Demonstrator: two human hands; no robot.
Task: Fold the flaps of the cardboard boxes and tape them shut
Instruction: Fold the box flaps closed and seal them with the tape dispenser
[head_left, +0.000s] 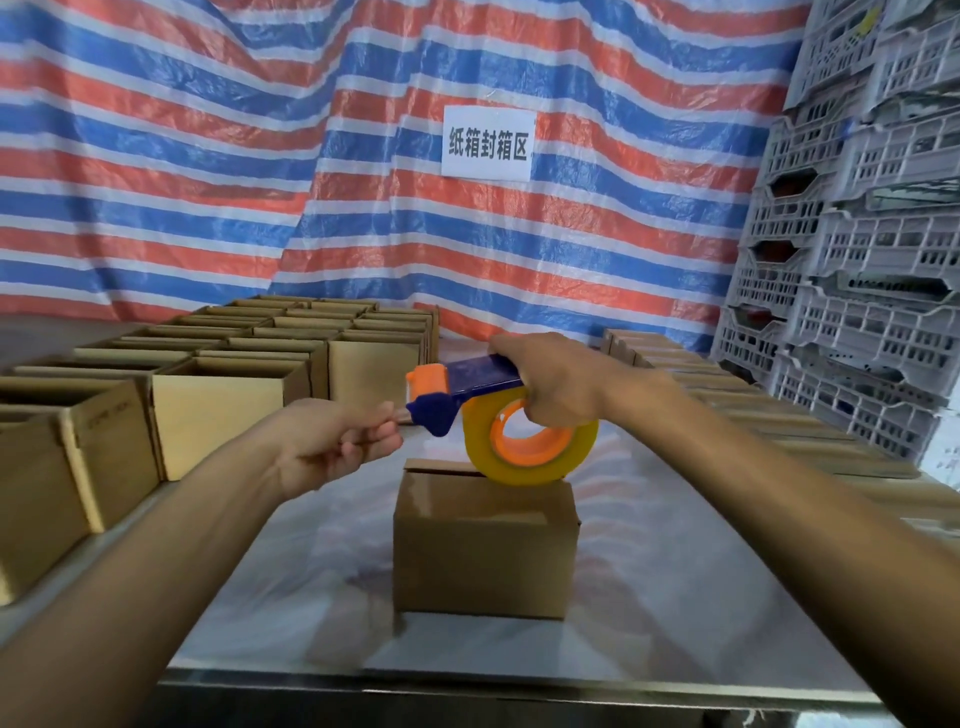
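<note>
Cardboard box (483, 551) sits below dispenser (467, 382) right hand (556, 384) grips (left hand (332, 441) pinches tape (475, 441)).

Packing area: open boxes (228, 410), stacked crates (857, 260).

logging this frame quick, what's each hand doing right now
Left hand: closed, pinching the tape end.
Right hand: closed, gripping the tape dispenser.
</note>
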